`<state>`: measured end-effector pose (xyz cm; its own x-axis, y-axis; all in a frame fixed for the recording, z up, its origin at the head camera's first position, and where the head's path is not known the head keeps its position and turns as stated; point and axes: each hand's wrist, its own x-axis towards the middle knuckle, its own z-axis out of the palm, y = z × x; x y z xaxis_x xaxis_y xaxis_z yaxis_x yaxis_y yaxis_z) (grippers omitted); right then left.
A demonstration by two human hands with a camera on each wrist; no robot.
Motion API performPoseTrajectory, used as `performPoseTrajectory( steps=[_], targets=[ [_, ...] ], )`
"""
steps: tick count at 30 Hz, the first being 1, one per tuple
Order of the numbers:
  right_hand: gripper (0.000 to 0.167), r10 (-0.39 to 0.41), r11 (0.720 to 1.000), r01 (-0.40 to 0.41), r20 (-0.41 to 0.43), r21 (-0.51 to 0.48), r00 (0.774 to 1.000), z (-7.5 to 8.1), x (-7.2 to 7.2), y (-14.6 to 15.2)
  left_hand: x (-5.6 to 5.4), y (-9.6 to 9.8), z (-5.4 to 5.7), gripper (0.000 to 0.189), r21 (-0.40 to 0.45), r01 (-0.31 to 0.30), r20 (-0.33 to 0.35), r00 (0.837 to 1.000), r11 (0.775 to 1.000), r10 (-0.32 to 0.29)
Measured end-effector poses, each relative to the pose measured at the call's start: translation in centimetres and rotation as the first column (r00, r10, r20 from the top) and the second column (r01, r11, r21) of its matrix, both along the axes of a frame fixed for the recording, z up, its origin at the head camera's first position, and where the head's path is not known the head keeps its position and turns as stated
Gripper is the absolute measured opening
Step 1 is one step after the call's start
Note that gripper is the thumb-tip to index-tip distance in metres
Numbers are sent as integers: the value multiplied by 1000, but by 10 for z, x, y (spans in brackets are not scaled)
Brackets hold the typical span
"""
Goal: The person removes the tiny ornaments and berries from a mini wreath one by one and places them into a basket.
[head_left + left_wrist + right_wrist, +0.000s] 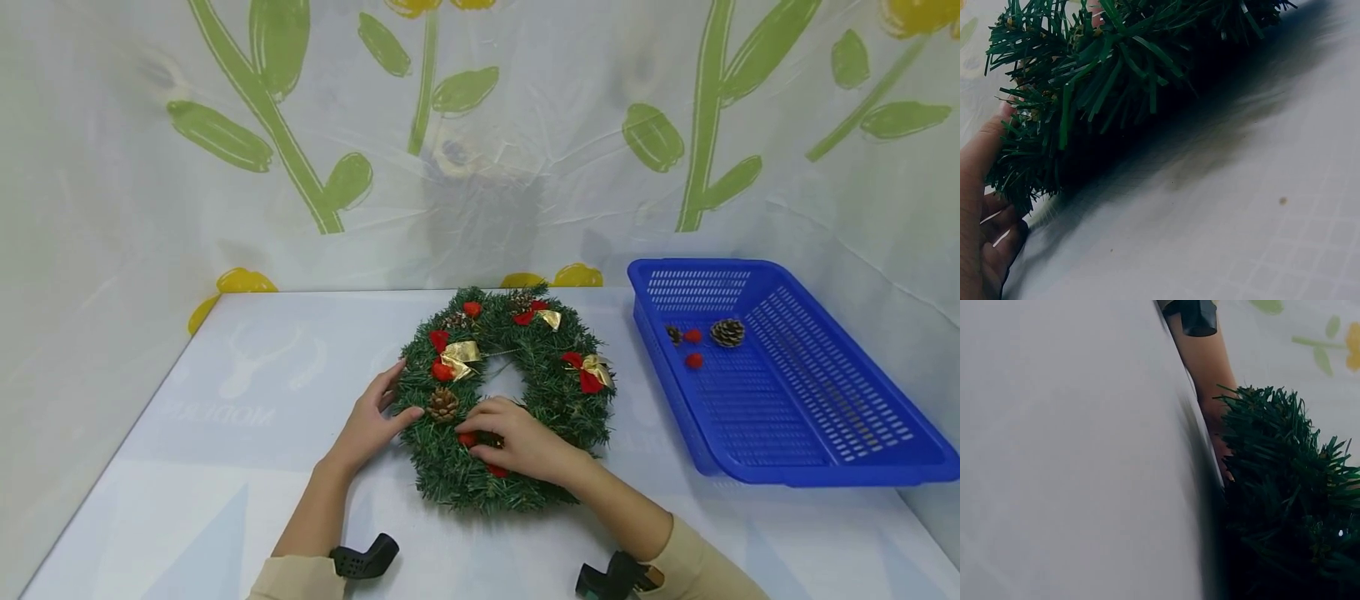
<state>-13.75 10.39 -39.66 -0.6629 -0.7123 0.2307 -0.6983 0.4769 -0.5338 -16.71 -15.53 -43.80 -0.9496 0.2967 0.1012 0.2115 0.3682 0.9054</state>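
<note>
A green artificial wreath (566,417) lies on the white table, trimmed with red-and-gold bows (459,357), pine cones and small red balls. My left hand (367,429) holds its left edge, with the thumb on the outer needles and the other fingers at the side and low along the rim. At the lower inner part of the ring, my right hand (517,437) pinches a small red ball (467,439) against the needles. Just up and left of those fingers sits a brown pine cone (442,404). In the right wrist view, needles (1279,462) hide the right hand's fingers.
A blue plastic basket (705,454) stands on the right of the table. Inside it are a large pine cone (727,332), a smaller brown piece (673,334) and two red balls (693,360). Behind the table hangs a white sheet (555,200) with printed plants.
</note>
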Motion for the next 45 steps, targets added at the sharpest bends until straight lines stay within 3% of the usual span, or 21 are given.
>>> performPoseTrajectory(
  steps=[4,17,23,32,41,45],
  targets=[
    [22,-11,1000,11,7,-13,1000,0,1,-2,-5,-2,-9,76,3,0,-2,1000,1000,0],
    [21,-89,979,90,15,-183,996,-5,3,-3,-3,-3,-8,76,13,7,1,1000,1000,-7],
    [21,-49,956,33,-49,-293,998,-7,1,-1,-3,-3,-11,76,11,-1,5,1000,1000,1],
    [25,-1,906,-34,-83,-423,997,-3,-2,3,-5,-3,-11,76,5,3,-9,1000,1000,-3],
    [33,-1,874,-91,-188,-477,982,14,0,10,-6,-3,-8,77,18,4,5,1000,1000,-4],
    [33,3,855,-78,-145,-513,989,26,2,15,-3,-2,-6,76,23,4,14,1000,1000,-4]
  ],
)
